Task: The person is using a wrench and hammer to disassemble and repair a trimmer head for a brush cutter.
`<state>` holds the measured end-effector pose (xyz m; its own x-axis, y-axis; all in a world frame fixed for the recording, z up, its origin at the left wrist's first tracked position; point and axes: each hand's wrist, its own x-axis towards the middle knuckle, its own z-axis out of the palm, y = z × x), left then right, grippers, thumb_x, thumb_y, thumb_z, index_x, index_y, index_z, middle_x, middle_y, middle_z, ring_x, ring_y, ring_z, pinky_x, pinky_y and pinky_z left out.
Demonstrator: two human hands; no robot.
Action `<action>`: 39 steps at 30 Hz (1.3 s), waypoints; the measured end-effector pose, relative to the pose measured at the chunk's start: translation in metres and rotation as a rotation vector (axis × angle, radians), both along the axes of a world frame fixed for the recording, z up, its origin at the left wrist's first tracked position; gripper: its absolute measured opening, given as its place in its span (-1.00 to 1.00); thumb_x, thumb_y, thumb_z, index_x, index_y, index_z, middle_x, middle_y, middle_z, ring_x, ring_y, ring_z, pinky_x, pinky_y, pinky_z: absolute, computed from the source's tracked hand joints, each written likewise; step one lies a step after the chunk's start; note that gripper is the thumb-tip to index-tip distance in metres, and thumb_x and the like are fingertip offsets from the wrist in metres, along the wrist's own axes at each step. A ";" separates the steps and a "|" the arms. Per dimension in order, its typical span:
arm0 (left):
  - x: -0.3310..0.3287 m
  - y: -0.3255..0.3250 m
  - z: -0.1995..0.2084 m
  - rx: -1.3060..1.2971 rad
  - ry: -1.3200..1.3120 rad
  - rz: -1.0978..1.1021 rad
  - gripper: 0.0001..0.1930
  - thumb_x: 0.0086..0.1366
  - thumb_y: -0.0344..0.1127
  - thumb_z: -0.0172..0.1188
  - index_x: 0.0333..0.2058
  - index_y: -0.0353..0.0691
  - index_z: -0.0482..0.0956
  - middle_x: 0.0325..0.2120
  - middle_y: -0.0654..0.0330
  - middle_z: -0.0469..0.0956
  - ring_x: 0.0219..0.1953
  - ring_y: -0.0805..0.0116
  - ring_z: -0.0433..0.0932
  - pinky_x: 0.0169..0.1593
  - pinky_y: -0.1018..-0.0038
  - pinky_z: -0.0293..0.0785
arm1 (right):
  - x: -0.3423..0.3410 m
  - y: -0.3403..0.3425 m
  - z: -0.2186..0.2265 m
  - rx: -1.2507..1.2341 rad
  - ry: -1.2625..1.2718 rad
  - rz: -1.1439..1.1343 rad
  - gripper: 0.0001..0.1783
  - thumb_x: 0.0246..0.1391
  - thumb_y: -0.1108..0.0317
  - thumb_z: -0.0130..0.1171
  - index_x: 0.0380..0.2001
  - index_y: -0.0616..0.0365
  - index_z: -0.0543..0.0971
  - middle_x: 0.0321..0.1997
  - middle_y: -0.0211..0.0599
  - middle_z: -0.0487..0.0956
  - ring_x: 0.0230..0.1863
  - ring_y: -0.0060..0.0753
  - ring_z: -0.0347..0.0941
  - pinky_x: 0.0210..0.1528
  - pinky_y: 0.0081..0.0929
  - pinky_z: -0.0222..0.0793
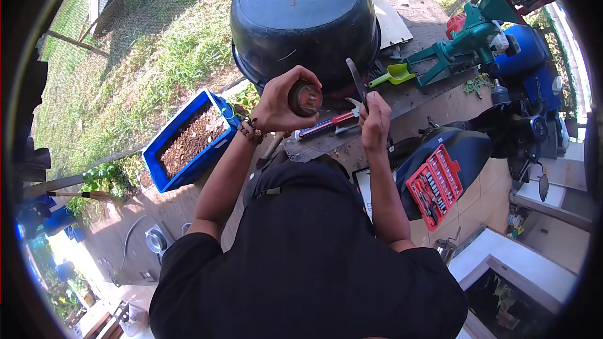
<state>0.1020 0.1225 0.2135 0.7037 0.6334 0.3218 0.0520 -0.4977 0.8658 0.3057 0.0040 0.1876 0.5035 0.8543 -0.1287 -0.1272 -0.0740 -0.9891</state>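
My left hand point(276, 102) is wrapped round a clear, round jar point(306, 98) with something reddish-brown in it or showing through. Its end faces up, and I cannot tell whether that is the mouth or the base. Closed round the lower part of a narrow, dark metal blade point(357, 80) is my right hand point(375, 119); the fingers hide its handle, and the tip points up and away. The blade and the jar are apart. Below and between both hands, a claw hammer point(326, 124) with a red, white and blue handle lies on the wooden bench point(314, 147).
A large upturned black tub point(301, 31) stands just beyond my hands. To its right are a lime-green scoop point(399, 74) and a green hand-cranked machine point(461, 41). A red socket set point(434, 187) rests on a motorcycle seat point(461, 144). At left sits a blue soil planter point(188, 141).
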 end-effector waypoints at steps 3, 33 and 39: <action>0.011 0.025 -0.005 -0.151 0.060 -0.079 -0.52 -0.13 -0.38 0.38 -0.14 -0.22 0.49 -0.24 0.23 0.53 -0.14 0.47 0.53 -0.01 0.48 0.48 | 0.004 -0.017 -0.016 -0.074 0.035 0.015 -0.61 0.44 0.16 -0.13 -0.54 -0.01 0.28 -0.65 -0.67 0.14 -0.68 -0.81 -0.02 -0.63 -0.70 -0.12; 0.005 0.083 -0.072 0.107 0.000 0.234 -0.26 -0.18 -0.25 0.57 0.02 -0.16 0.43 -0.16 0.14 0.53 -0.01 0.20 0.48 0.10 0.32 0.44 | -0.055 0.040 -0.007 0.061 -0.799 -0.007 -0.73 0.35 0.35 -0.04 0.02 0.23 0.47 -0.48 -0.10 0.56 -0.49 -0.14 0.57 -0.45 -0.28 0.37; -0.009 0.096 -0.075 0.074 -0.040 0.026 -0.38 -0.13 -0.26 0.60 -0.04 -0.16 0.58 -0.10 0.22 0.56 0.02 0.33 0.50 0.14 0.38 0.42 | -0.069 0.030 -0.020 0.084 -0.541 -0.171 -0.82 0.33 0.41 -0.01 -0.08 0.26 0.46 -0.49 -0.37 0.45 -0.51 -0.54 0.32 -0.44 -0.54 0.27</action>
<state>0.0934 0.2187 0.1390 0.6729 0.6248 0.3960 0.0321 -0.5595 0.8282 0.2370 0.0336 0.1673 0.6111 0.7509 0.2505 0.3951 -0.0152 -0.9185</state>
